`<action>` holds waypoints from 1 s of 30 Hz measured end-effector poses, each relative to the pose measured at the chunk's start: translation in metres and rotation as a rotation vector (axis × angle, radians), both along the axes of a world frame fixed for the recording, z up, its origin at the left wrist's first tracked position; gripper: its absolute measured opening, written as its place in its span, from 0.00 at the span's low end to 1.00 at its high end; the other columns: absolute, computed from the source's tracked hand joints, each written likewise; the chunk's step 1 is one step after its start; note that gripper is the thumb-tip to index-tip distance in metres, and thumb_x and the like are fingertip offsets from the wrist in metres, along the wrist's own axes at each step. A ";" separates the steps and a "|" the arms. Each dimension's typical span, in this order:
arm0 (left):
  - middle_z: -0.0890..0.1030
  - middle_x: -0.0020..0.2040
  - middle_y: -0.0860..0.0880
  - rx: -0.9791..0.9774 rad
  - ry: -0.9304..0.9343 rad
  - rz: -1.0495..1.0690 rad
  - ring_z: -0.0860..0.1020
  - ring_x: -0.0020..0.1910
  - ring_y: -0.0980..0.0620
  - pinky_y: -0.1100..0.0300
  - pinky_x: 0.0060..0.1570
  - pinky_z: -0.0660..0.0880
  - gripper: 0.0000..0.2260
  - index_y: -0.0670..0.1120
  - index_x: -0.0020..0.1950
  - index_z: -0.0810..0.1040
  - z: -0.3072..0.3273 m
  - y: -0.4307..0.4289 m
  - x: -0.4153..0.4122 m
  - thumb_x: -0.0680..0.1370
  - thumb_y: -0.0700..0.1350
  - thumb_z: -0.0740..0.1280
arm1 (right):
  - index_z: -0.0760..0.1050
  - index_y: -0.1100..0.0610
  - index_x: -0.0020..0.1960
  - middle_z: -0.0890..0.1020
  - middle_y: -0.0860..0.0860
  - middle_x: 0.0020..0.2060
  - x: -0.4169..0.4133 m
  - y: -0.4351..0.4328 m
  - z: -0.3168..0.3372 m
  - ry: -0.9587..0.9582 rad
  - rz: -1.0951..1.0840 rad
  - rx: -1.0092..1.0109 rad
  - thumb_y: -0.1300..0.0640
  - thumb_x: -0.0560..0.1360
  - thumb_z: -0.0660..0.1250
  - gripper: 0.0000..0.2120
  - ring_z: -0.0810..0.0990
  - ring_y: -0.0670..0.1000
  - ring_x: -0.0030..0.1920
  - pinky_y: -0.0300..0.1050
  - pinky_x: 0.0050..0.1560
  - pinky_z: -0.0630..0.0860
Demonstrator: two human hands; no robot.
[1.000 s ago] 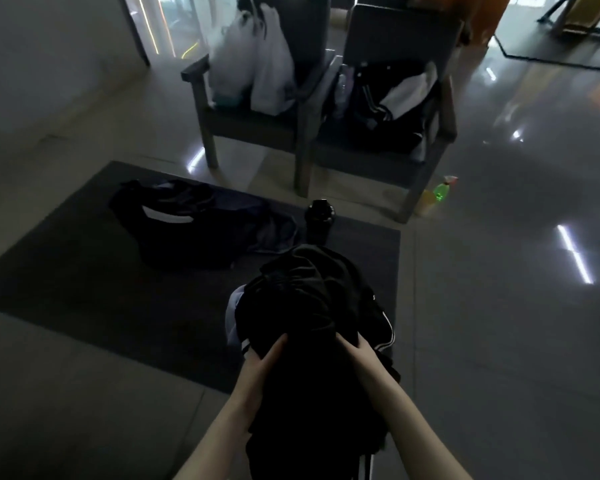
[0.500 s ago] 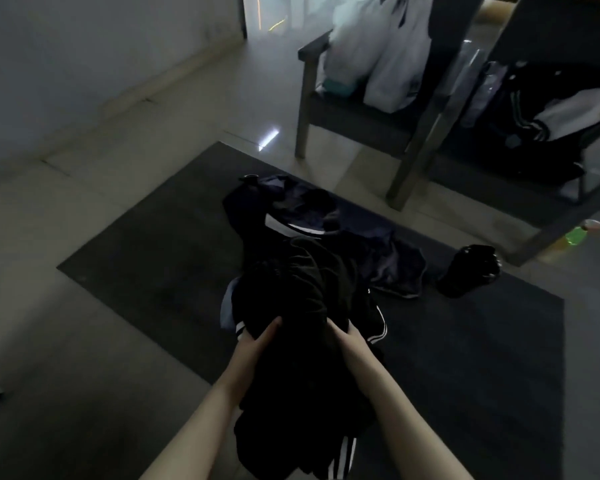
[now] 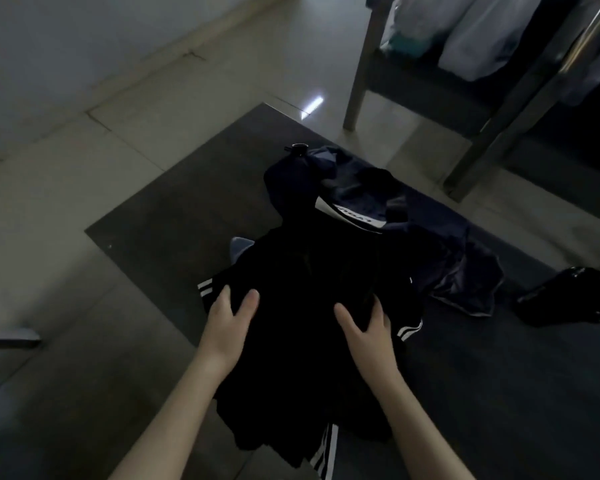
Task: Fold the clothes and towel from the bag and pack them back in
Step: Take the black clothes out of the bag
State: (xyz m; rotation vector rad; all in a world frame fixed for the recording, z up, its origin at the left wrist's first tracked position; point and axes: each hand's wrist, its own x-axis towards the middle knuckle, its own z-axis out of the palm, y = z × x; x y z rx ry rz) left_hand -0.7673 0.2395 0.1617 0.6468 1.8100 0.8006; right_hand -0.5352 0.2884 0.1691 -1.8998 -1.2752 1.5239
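Gripping a bundle of black clothes [image 3: 309, 271], you have one hand at each of its near sides. Your left hand [image 3: 227, 317] curls round the left edge just below a pair of white stripes, thumb on top of the cloth. Your right hand [image 3: 364, 327] clasps the right side the same way, thumb on top, near another pair of stripes. The hands are apart, with dark cloth between them. The bundle hangs down between your forearms, and a striped end trails at the near edge. A pale piece of cloth [image 3: 239, 245] peeks out at the bundle's far left.

Just beyond the bundle the navy bag [image 3: 354, 188] lies slumped on a dark mat [image 3: 174, 220], a white label showing at its mouth. The picture is too dim to tell what is inside. A glossy black object [image 3: 568, 296] sits on the mat to the right, well apart from the bag. At far right stands a chair [image 3: 357, 71] with white bags [image 3: 482, 36] on its seat.
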 end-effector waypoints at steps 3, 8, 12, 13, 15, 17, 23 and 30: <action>0.51 0.78 0.52 -0.049 0.201 -0.178 0.53 0.76 0.48 0.44 0.73 0.56 0.50 0.56 0.78 0.48 -0.001 -0.024 0.030 0.63 0.79 0.58 | 0.46 0.47 0.77 0.50 0.51 0.76 0.006 -0.024 -0.002 -0.197 0.117 -0.046 0.31 0.67 0.65 0.48 0.52 0.57 0.75 0.61 0.72 0.57; 0.43 0.79 0.53 -0.178 0.385 -0.274 0.52 0.76 0.44 0.38 0.70 0.57 0.44 0.56 0.77 0.38 -0.022 -0.002 0.042 0.71 0.70 0.58 | 0.50 0.47 0.77 0.56 0.52 0.76 -0.020 -0.016 -0.035 -0.058 0.142 -0.113 0.32 0.67 0.66 0.46 0.60 0.57 0.73 0.54 0.71 0.62; 0.42 0.79 0.53 -0.236 0.463 -0.277 0.51 0.76 0.44 0.39 0.70 0.54 0.38 0.56 0.77 0.38 -0.037 0.020 0.021 0.77 0.62 0.58 | 0.53 0.45 0.76 0.63 0.51 0.72 -0.043 0.006 -0.050 -0.058 0.174 -0.097 0.29 0.65 0.63 0.45 0.66 0.57 0.70 0.54 0.67 0.68; 0.42 0.79 0.53 -0.231 0.473 -0.285 0.52 0.76 0.44 0.39 0.71 0.54 0.37 0.56 0.77 0.38 -0.040 0.026 0.014 0.77 0.62 0.58 | 0.52 0.44 0.76 0.63 0.51 0.73 -0.049 0.010 -0.054 -0.075 0.179 -0.085 0.29 0.67 0.63 0.44 0.66 0.58 0.70 0.55 0.68 0.67; 0.43 0.79 0.53 -0.240 0.497 -0.297 0.52 0.76 0.44 0.39 0.70 0.54 0.37 0.56 0.77 0.38 -0.046 0.038 0.001 0.77 0.62 0.58 | 0.50 0.43 0.76 0.61 0.51 0.73 -0.061 0.018 -0.059 -0.092 0.193 -0.084 0.28 0.66 0.62 0.44 0.64 0.59 0.70 0.57 0.68 0.66; 0.43 0.79 0.53 -0.233 0.525 -0.296 0.53 0.76 0.44 0.39 0.70 0.55 0.37 0.56 0.77 0.38 -0.047 0.050 -0.011 0.77 0.62 0.58 | 0.49 0.44 0.76 0.60 0.51 0.74 -0.072 0.027 -0.060 -0.093 0.196 -0.073 0.28 0.67 0.62 0.45 0.63 0.59 0.71 0.58 0.69 0.65; 0.52 0.78 0.52 -0.070 0.217 -0.280 0.56 0.75 0.48 0.41 0.72 0.57 0.45 0.57 0.78 0.47 -0.048 0.056 -0.053 0.67 0.75 0.57 | 0.50 0.46 0.77 0.60 0.52 0.74 -0.074 0.032 -0.043 -0.048 0.154 -0.089 0.33 0.70 0.65 0.43 0.65 0.57 0.70 0.50 0.66 0.67; 0.66 0.71 0.40 -0.337 0.211 -0.065 0.66 0.69 0.40 0.46 0.67 0.65 0.31 0.44 0.76 0.56 -0.053 0.042 -0.076 0.80 0.61 0.55 | 0.57 0.49 0.76 0.63 0.49 0.73 -0.068 -0.004 -0.028 -0.089 0.060 0.029 0.40 0.75 0.63 0.34 0.65 0.51 0.71 0.46 0.67 0.65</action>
